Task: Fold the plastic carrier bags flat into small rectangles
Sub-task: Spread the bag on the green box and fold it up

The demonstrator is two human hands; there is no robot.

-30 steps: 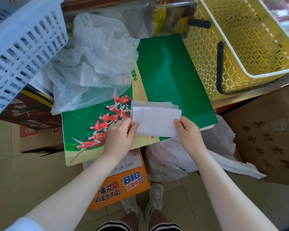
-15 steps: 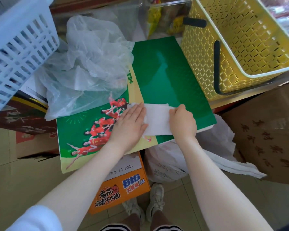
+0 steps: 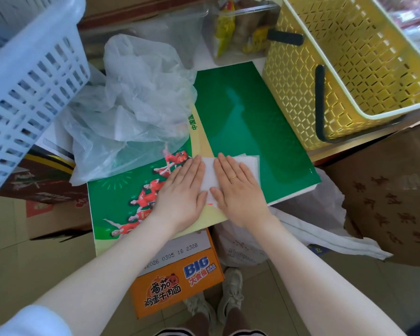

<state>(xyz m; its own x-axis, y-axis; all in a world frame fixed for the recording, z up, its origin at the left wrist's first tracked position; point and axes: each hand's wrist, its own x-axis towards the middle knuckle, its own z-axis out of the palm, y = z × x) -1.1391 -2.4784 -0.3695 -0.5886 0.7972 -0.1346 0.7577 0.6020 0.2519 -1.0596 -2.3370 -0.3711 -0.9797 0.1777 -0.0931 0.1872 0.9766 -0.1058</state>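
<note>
Folded bag pressed flat on the green box

The folded bag [image 3: 210, 174] is mostly hidden — left hand [image 3: 183, 190] and right hand [image 3: 238, 187] lie spread on it, palms down, fingers straight, at the green box's [image 3: 247, 127] near edge.

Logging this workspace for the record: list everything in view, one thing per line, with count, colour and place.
folded bag: one, white, on the green board under both hands
loose bags: a heap, clear, far left of board
green board: one, printed, centre
yellow basket: one, far right
blue basket: one, pale, far left
orange carton: one, below board
brown carton: one, right
snack packets: several, yellow, far centre
left hand: flat, pressing the bag
right hand: flat, pressing, gold ring
</note>
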